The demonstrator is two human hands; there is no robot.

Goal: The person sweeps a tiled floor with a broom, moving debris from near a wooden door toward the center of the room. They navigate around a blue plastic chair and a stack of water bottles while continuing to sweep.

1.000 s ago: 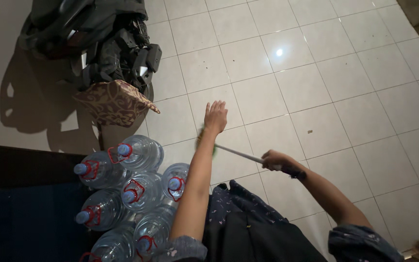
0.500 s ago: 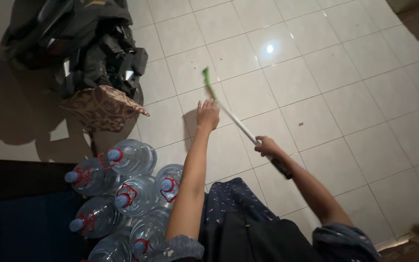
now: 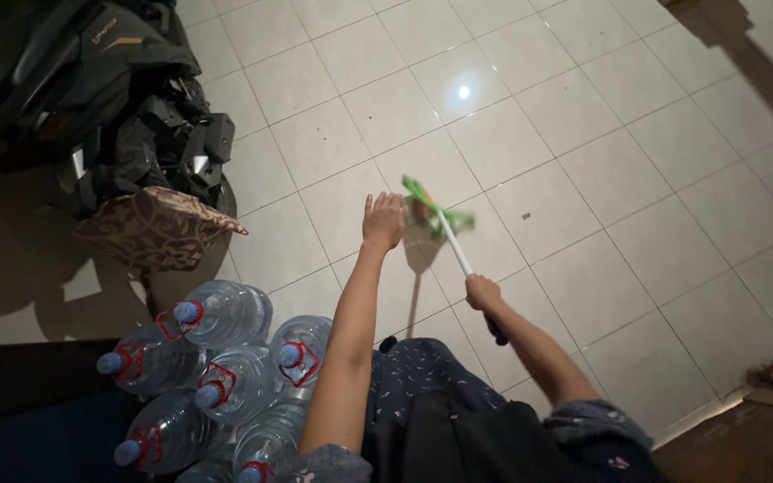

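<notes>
Over the pale tiled floor (image 3: 583, 134), near its middle, your right hand (image 3: 482, 292) is closed around the white handle of a mop (image 3: 445, 231); the handle runs up and away from you to a green head that lies on the tiles, and a dark grip end sticks out below your fist. Your left hand (image 3: 383, 221) is stretched forward with the fingers spread loosely, palm down, gripping nothing; it hangs just beside the green mop head, and you cannot tell from this angle whether the fingertips touch it. Shadow of the arm and handle falls on the tile between the two hands. Toward the floor's near left edge stands a cluster of large clear water bottles (image 3: 225, 313) with blue caps and red carry handles, packed close together, just left of your left forearm. Beyond them a brown patterned cloth (image 3: 154, 228) drapes over something whose shape is hidden. At the far left corner sits a dark motor scooter (image 3: 91, 89), close by the cloth. A small dark speck (image 3: 525, 216) lies on a tile to the right of the mop head. One bright spot of reflected light (image 3: 464, 91) shows on the far tiles.
</notes>
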